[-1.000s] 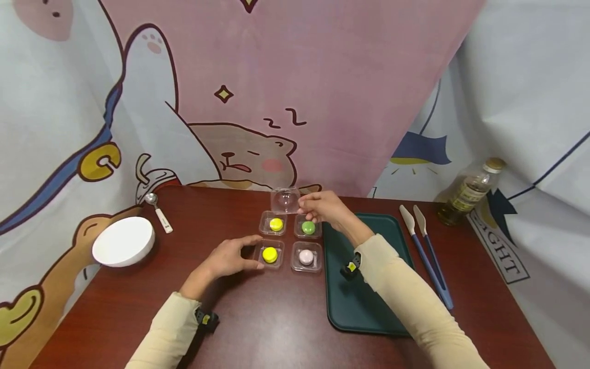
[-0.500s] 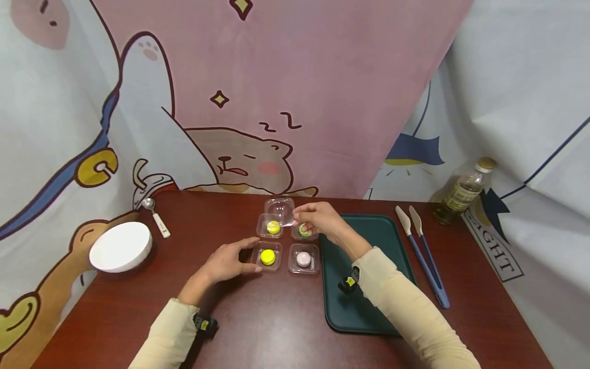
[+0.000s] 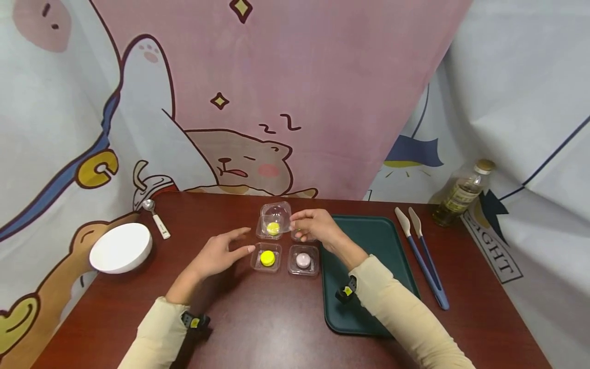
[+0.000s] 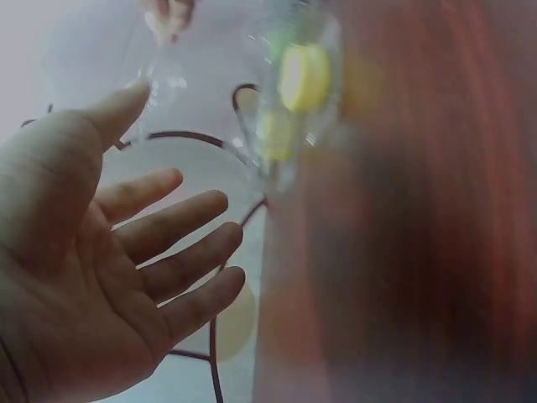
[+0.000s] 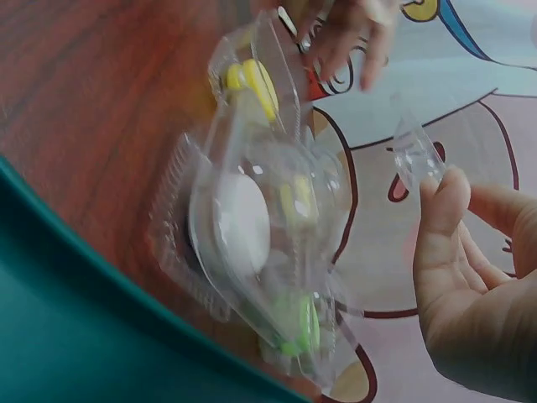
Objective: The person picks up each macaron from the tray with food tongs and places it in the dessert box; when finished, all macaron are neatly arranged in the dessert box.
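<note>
Between its thumb and fingertips, my right hand (image 3: 318, 228) pinches a clear domed plastic lid (image 3: 275, 210) by its right edge. In the head view the lid overlaps the far left clear box and the yellow macaron (image 3: 273, 229) inside. The right wrist view shows the pinched lid (image 5: 413, 159) edge-on. My left hand (image 3: 218, 254) has its thumb and fingers spread, left of the near clear box that holds another yellow macaron (image 3: 268, 258). To its right, a pale pink macaron (image 3: 303, 260) sits in its own box. A green macaron (image 5: 309, 323) is mostly hidden behind my right hand in the head view.
A dark green tray (image 3: 338, 307) lies right of the boxes, under my right forearm. Beyond it are blue-handled tongs (image 3: 430, 271) and an oil bottle (image 3: 458, 197). A white bowl (image 3: 121, 248) and a scoop (image 3: 157, 220) lie on the left. A printed cloth (image 3: 345, 102) hangs behind.
My right hand has brought the lid down and toward me over the far left box. My left hand has drawn back leftward from the near left box.
</note>
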`<control>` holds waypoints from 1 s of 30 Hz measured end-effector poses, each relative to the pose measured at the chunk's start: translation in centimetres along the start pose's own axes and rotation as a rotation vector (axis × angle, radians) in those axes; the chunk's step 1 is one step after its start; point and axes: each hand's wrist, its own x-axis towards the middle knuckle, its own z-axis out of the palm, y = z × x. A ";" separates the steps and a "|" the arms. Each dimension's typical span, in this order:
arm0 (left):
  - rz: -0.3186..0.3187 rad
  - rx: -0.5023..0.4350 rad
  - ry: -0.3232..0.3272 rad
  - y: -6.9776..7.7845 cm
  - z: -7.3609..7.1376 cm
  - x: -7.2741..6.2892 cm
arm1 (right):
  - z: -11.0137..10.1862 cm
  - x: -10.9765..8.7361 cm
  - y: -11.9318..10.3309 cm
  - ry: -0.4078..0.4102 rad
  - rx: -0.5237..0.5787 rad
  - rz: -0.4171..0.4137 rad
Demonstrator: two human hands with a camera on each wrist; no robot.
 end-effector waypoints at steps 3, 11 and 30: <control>-0.029 -0.041 0.034 0.9 -0.1 0.6 | 0.6 -0.2 0.2 0.011 0.028 -0.030; -0.163 -0.321 0.087 3.1 0.4 2.0 | 2.3 -0.7 0.7 0.085 0.061 -0.095; -0.226 -0.838 -0.002 4.6 0.3 2.8 | 1.9 -0.9 0.3 0.245 -0.428 -0.431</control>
